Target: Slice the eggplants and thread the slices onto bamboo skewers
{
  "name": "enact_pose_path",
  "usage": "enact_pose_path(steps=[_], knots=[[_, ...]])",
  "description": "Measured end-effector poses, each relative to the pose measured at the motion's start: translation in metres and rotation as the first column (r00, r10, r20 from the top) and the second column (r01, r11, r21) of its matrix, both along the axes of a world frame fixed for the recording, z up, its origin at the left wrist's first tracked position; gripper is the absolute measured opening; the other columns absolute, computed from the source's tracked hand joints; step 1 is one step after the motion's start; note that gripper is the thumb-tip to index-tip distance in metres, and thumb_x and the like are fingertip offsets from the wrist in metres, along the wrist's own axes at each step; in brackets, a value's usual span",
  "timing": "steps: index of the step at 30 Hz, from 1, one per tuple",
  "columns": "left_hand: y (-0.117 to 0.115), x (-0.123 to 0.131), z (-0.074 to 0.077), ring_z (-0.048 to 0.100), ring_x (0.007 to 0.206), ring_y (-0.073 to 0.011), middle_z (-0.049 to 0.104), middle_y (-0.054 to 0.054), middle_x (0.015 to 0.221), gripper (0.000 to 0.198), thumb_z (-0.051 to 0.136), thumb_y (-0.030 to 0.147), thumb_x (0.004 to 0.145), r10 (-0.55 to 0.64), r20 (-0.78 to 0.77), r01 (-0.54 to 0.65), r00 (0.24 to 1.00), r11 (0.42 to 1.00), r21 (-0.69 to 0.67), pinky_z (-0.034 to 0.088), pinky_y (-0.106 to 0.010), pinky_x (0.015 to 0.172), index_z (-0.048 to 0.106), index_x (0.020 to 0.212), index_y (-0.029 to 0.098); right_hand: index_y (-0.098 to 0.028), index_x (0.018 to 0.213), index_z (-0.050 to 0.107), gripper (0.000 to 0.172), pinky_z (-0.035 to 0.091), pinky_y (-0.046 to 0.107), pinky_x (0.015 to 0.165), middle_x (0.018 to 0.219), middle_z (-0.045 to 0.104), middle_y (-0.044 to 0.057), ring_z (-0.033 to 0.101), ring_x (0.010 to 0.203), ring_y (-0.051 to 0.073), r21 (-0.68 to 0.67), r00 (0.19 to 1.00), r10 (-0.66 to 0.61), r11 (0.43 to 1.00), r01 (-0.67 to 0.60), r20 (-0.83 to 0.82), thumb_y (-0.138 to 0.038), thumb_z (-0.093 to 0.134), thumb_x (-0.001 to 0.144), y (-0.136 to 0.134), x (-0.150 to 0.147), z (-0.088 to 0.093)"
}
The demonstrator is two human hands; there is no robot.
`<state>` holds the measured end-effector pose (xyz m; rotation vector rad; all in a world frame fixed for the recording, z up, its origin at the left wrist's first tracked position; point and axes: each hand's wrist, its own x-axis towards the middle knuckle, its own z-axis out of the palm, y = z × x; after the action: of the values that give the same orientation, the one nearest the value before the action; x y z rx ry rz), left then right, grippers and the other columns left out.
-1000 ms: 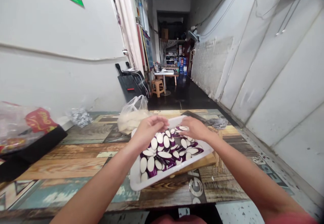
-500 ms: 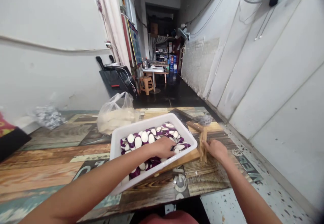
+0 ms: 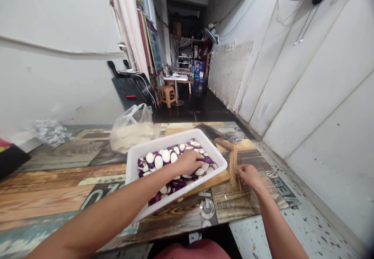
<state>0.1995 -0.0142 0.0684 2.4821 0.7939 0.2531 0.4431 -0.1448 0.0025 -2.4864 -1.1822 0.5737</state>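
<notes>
A white plastic tray (image 3: 137,155) on the patterned table holds several slices of purple-skinned eggplant (image 3: 163,157). My left hand (image 3: 189,160) lies inside the tray on the slices, fingers curled down onto them. My right hand (image 3: 248,175) rests to the right of the tray at a pile of thin bamboo skewers (image 3: 233,164), fingers pinched on the skewers' near ends. A wooden board (image 3: 214,181) pokes out from under the tray's right corner.
A clear plastic bag (image 3: 131,130) with pale contents sits behind the tray. Crumpled foil (image 3: 51,131) lies at the far left by the wall. A grey cloth (image 3: 233,136) lies beyond the skewers. The table's right edge (image 3: 280,188) borders a speckled floor.
A second ago both hands were together over the tray. My right hand has since moved right to the skewers, and my left hand has dropped onto the eggplant slices. The view has shifted right.
</notes>
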Motion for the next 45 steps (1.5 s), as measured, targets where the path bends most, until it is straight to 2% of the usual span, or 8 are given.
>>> enact_pose_path(steps=[4, 7, 10, 14, 19, 23, 28, 45], knots=[[0.011, -0.008, 0.004, 0.062, 0.076, -0.0173, 0.069, -0.001, 0.078, 0.034, 0.054, 0.035, 0.074, 0.093, 0.154, -0.05, 0.984, 0.963, -0.264, 0.043, -0.025, 0.073, 0.066, 0.103, 0.021, -0.017, 0.062, 0.056, 0.029, 0.044, 0.021, 0.048, 0.042, 0.057, -0.002, 0.056, 0.038, 0.011, 0.171, 0.996, -0.049, 0.983, 0.06, -0.073, -0.027, 0.041, 0.084, -0.028, -0.012, 0.006], [0.014, -0.013, 0.005, 0.064, 0.065, -0.0178, 0.068, -0.002, 0.071, 0.049, 0.057, 0.029, 0.07, 0.15, 0.132, -0.073, 0.98, 0.885, -0.46, 0.045, -0.025, 0.062, 0.054, 0.117, 0.017, -0.017, 0.072, 0.058, 0.027, 0.043, 0.022, 0.047, 0.042, 0.056, -0.002, 0.057, 0.041, 0.014, 0.311, 0.992, -0.074, 0.945, 0.103, -0.104, -0.033, 0.038, 0.082, -0.045, -0.027, 0.014], [0.015, -0.017, 0.011, 0.063, 0.059, -0.0182, 0.066, -0.002, 0.062, 0.029, 0.059, 0.027, 0.067, 0.101, 0.054, -0.064, 0.993, 0.882, -0.468, 0.044, -0.024, 0.054, 0.063, 0.092, 0.016, -0.016, 0.094, 0.055, 0.026, 0.041, 0.021, 0.042, 0.045, 0.053, -0.005, 0.053, 0.041, 0.014, 0.45, 0.978, -0.067, 0.88, 0.153, -0.2, -0.033, 0.039, 0.081, -0.056, -0.045, 0.025], [0.016, -0.021, 0.019, 0.061, 0.058, -0.0158, 0.064, -0.001, 0.06, 0.014, 0.062, 0.027, 0.063, 0.098, 0.091, -0.042, 0.991, 0.874, -0.484, 0.043, -0.022, 0.051, 0.06, 0.072, 0.016, -0.018, 0.09, 0.052, 0.02, 0.031, 0.017, 0.033, 0.047, 0.045, -0.008, 0.039, 0.035, 0.008, 0.611, 0.894, 0.116, 0.767, 0.196, -0.432, -0.036, 0.049, 0.081, -0.063, -0.076, 0.041], [0.017, -0.019, 0.02, 0.061, 0.057, -0.0157, 0.063, -0.002, 0.057, 0.017, 0.067, 0.027, 0.062, 0.248, 0.142, -0.11, 0.958, 0.778, -0.619, 0.047, -0.025, 0.054, 0.063, 0.07, 0.012, -0.016, 0.102, 0.059, 0.032, 0.034, 0.017, 0.031, 0.05, 0.052, -0.004, 0.043, 0.034, 0.008, 0.618, 0.873, 0.285, 0.786, 0.023, -0.395, -0.04, 0.049, 0.083, -0.064, -0.114, 0.047], [0.019, -0.018, 0.023, 0.064, 0.063, -0.0157, 0.066, -0.006, 0.065, 0.021, 0.073, 0.023, 0.06, 0.41, 0.213, -0.075, 0.887, 0.582, -0.81, 0.05, -0.024, 0.059, 0.061, 0.072, 0.01, -0.016, 0.114, 0.06, 0.036, 0.054, 0.026, 0.06, 0.078, 0.071, 0.006, 0.066, 0.067, 0.019, 0.649, 0.931, 0.337, 0.741, -0.17, -0.141, -0.034, 0.047, 0.085, -0.064, -0.132, 0.048], [0.023, -0.019, 0.03, 0.066, 0.074, -0.0186, 0.068, -0.014, 0.079, 0.024, 0.073, 0.015, 0.064, 0.56, 0.277, 0.065, 0.781, 0.369, -0.927, 0.053, -0.026, 0.071, 0.062, 0.083, 0.006, -0.019, 0.115, 0.061, 0.034, 0.049, 0.034, 0.086, 0.11, 0.066, 0.009, 0.061, 0.101, 0.022, 0.657, 0.93, 0.367, 0.708, -0.259, -0.028, -0.028, 0.045, 0.086, -0.065, -0.135, 0.051], [0.024, -0.015, 0.028, 0.066, 0.083, -0.025, 0.067, -0.018, 0.084, 0.008, 0.064, 0.009, 0.072, 0.669, 0.228, 0.077, 0.708, 0.248, -0.966, 0.053, -0.035, 0.08, 0.06, 0.077, 0.004, -0.018, 0.12, 0.057, 0.036, 0.049, 0.033, 0.085, 0.111, 0.065, 0.01, 0.062, 0.1, 0.022, 0.649, 0.922, 0.383, 0.714, -0.263, -0.048, -0.028, 0.044, 0.087, -0.058, -0.135, 0.049]])
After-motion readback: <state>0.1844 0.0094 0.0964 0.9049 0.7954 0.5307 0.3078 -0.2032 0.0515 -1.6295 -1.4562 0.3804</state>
